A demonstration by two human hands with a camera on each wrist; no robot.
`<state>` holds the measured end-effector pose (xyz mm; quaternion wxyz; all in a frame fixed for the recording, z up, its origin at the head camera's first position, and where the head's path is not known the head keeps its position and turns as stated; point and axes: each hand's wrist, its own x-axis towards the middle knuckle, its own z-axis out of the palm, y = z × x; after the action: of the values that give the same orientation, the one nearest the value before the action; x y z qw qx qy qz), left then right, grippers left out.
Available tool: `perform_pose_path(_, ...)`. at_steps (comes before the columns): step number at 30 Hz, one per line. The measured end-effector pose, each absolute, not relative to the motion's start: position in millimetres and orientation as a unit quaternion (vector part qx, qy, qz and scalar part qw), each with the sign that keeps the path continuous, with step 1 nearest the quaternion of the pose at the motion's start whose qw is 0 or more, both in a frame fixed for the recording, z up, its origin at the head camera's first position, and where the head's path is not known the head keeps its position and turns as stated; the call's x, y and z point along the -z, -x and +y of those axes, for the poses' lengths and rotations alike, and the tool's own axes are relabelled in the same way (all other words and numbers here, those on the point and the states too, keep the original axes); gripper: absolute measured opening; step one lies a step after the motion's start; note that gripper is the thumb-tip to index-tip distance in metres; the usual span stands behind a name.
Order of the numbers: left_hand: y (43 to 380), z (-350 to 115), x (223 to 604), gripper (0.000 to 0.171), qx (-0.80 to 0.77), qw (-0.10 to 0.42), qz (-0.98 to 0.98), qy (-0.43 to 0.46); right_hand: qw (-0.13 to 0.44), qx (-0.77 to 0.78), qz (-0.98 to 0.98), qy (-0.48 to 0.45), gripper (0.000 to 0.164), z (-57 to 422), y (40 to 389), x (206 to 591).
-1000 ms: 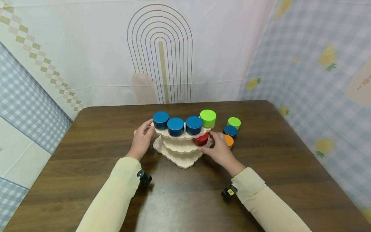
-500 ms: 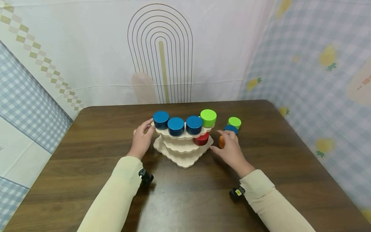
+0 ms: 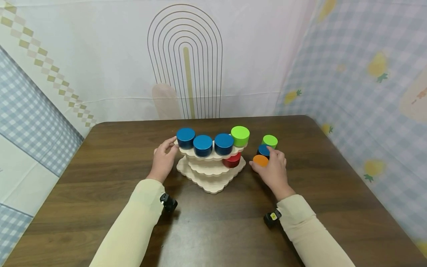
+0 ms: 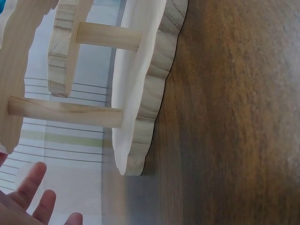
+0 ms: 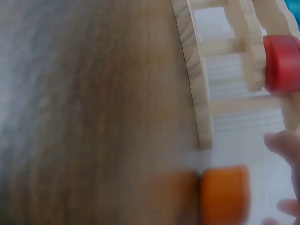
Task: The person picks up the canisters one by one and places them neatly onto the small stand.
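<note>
A tiered wooden stand (image 3: pixel 213 181) with scalloped edges stands mid-table. Three blue cylinders (image 3: pixel 202 145) and a green cylinder (image 3: pixel 240 136) sit on its top tier; a red cylinder (image 3: pixel 231 160) is on the tier below. My left hand (image 3: pixel 163 157) holds the top tier's left edge between thumb and index finger, its other fingers (image 4: pixel 33 180) spread free. Right of the stand, my right hand (image 3: pixel 275 172) is around an orange cylinder (image 3: pixel 260 160), thumb and fingers apart. In the right wrist view the thumb (image 5: pixel 283 143) is clear of the blurred orange cylinder.
Behind the orange cylinder, another blue cylinder (image 3: pixel 263 150) and a smaller-looking green cylinder (image 3: pixel 269 141) stand in a row on the brown table (image 3: pixel 213 230). Patterned cloth (image 3: pixel 250 74) hangs behind the table and at both sides.
My right hand has left the red cylinder on the stand and moved right to the orange cylinder. The left hand has stayed at the stand's edge.
</note>
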<state>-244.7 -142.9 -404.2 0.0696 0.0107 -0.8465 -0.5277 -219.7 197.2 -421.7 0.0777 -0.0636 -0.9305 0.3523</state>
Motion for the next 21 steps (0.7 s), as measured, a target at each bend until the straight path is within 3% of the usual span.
perform_pose_path(21, 243.5, -142.1, 403.1, 0.045, 0.534, 0.069, -0.843, -0.012, 0.021, -0.369, -0.92, 0.13, 0.091, 201.1, 224.4, 429.4)
